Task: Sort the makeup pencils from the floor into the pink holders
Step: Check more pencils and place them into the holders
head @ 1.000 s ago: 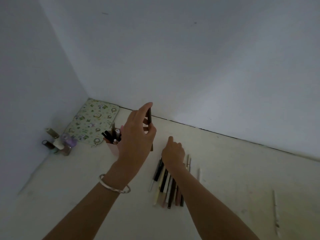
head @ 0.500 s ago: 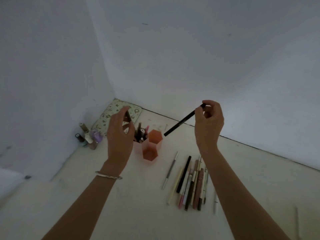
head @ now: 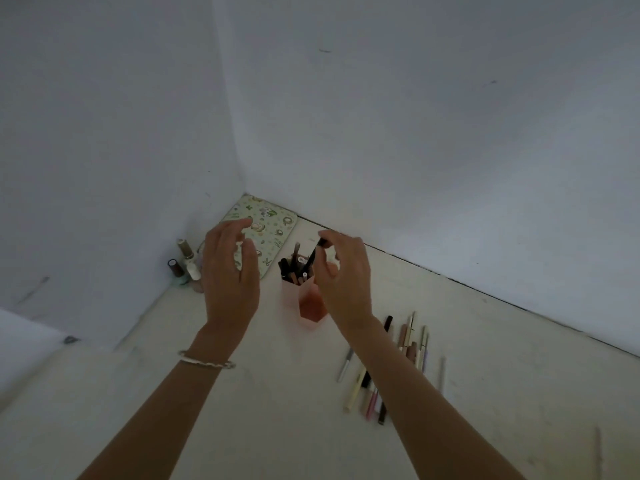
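Since half a second ago your right hand (head: pixel 343 275) has carried the black pencil (head: pixel 313 256) over the pink holders (head: pixel 304 299), pinching it tip-down among the pencils standing there. Your left hand (head: pixel 230 275) hovers empty, fingers spread. More pencils (head: pixel 408 344) lie on the floor (head: pixel 242 410), near right.

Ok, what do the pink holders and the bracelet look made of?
Pink holders: likely translucent plastic with a smooth finish; light glows through the walls. Bracelet on the left wrist: probably silvery metal, pale with a dull sheen, though the dim light leaves this uncertain.
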Available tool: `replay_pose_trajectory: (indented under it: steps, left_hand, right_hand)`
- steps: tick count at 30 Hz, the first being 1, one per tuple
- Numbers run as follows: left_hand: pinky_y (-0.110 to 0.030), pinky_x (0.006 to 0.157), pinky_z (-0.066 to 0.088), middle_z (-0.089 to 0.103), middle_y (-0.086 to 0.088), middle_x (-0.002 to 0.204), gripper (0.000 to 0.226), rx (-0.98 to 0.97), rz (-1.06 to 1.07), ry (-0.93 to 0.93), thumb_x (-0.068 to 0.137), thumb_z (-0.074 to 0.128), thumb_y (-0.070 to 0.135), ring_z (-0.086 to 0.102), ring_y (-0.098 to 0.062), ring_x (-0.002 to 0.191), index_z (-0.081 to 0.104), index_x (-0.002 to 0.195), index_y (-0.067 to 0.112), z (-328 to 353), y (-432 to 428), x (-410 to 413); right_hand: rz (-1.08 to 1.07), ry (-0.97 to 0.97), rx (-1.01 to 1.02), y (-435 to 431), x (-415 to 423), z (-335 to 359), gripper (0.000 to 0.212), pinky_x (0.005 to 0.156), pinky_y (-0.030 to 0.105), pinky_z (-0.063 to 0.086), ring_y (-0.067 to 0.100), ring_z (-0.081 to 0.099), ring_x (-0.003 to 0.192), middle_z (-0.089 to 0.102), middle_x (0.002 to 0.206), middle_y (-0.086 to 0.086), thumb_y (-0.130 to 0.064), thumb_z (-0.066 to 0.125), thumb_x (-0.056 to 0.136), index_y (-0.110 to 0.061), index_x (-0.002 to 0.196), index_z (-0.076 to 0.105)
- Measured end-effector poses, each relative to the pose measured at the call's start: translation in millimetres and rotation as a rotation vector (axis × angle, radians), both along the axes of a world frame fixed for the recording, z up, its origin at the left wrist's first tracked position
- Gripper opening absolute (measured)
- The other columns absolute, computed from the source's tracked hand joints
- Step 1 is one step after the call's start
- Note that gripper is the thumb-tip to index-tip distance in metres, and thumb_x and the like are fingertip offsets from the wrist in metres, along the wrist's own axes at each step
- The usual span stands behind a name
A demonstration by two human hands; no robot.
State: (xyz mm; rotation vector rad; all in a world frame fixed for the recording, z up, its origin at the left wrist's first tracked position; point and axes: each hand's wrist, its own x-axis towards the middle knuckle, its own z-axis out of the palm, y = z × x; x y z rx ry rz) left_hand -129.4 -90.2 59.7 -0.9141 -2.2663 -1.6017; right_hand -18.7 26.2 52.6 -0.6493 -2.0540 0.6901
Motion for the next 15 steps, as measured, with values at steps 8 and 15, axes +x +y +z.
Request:
replay_pose_trajectory:
  steps: [8,15]
  left_hand:
    - [-0.014,0.065,0.049,0.056,0.007,0.093,0.017,-0.056,-0.317,-0.069,0.091,0.050,0.003,0.058,-0.003,0.079,0.053,0.098,0.018,-8,20,85]
    - [-0.018,0.068,0.047,0.053,0.001,0.104,0.024,-0.753,-0.449,0.003,0.099,0.038,0.010,0.057,-0.012,0.083,0.045,0.122,0.013,-69,76,141]
  right_hand:
    - [-0.091,-0.003,-0.016,7,22,-9,0.029,0.078,0.021,0.044,0.012,0.054,0.084,0.065,0.093,0.002,-0.017,0.050,0.088,-0.008,0.111,0.067]
    - [-0.333,0.033,-0.259,57,94,5,0.033,0.070,0.025,0.044,0.014,0.049,0.072,0.061,0.089,-0.004,-0.004,0.053,0.082,-0.016,0.112,0.061]
